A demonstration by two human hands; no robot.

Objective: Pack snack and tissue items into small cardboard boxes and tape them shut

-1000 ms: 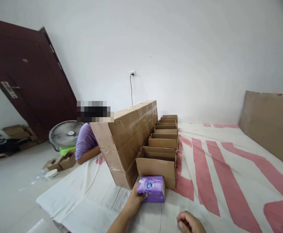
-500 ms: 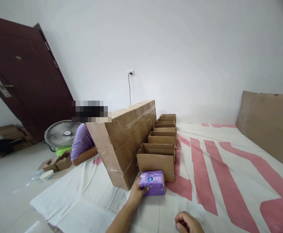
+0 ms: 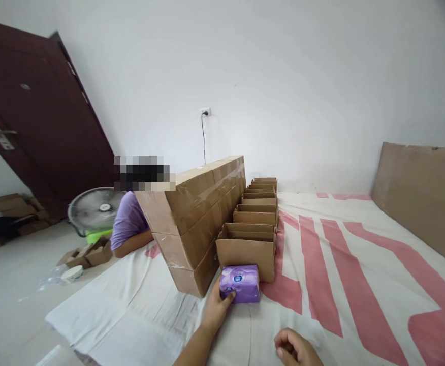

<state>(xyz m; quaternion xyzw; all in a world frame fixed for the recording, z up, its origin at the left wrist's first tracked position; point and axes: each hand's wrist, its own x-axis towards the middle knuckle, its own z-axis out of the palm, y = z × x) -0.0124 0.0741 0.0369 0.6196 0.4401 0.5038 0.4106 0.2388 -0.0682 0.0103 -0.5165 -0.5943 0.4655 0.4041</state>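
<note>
My left hand (image 3: 215, 311) grips the left end of a purple soft pack (image 3: 241, 282) that rests on the white and red cloth (image 3: 332, 284), right in front of the nearest open cardboard box (image 3: 246, 250). My right hand (image 3: 296, 348) lies on the cloth at the bottom edge with its fingers curled in; nothing shows in it. A row of open boxes (image 3: 258, 201) runs away from me behind the nearest one.
Taped, stacked cartons (image 3: 195, 213) form a wall left of the open boxes. Behind them a person in a purple shirt (image 3: 131, 221) leans on the cloth. A fan (image 3: 93, 209), a dark door (image 3: 35, 127), loose cardboard and a large carton (image 3: 420, 193) at the right surround the area.
The purple pack and my left hand have slid a little toward the nearest open box. My right hand has barely moved.
</note>
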